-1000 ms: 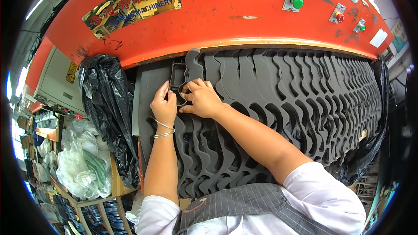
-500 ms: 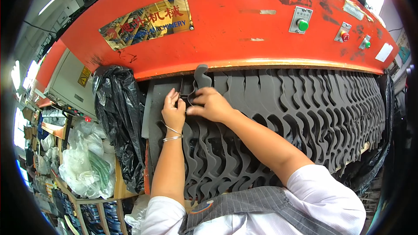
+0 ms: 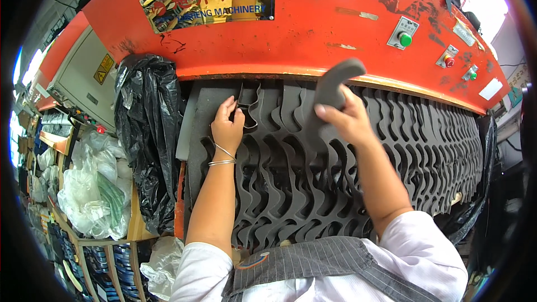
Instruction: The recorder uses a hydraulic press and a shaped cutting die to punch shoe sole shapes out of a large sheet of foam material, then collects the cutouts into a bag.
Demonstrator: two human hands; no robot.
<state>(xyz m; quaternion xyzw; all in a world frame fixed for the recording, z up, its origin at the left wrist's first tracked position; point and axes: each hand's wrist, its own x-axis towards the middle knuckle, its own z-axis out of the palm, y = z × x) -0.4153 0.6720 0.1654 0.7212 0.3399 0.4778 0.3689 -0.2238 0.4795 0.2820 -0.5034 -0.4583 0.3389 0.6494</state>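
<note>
The far edge of the foam sheet [image 3: 335, 190] is hidden under the red press [image 3: 313, 28]; the lower end of the cut piece [image 3: 334, 83] is covered by the right hand [image 3: 348, 120]; the metal cutter [image 3: 249, 106] is partly masked by the left hand [image 3: 226, 128].

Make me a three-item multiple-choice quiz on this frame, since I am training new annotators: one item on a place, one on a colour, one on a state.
1. Where is the left hand?
A. on the metal cutting die at the far left of the foam sheet
B. on the green button
C. in the black plastic bag

2. What colour is the machine housing above the grey foam sheet?
A. blue
B. orange-red
C. white

3. In what state is the curved foam piece?
A. lying flat in the sheet
B. lifted clear of the sheet in the right hand
C. dropped on the floor

Answers: 1 A, its fingers rest on the cutting die near the sheet's left end. 2 B, the panel is orange-red. 3 B, the right hand's fingers pinch the piece, raised before the housing.
</note>
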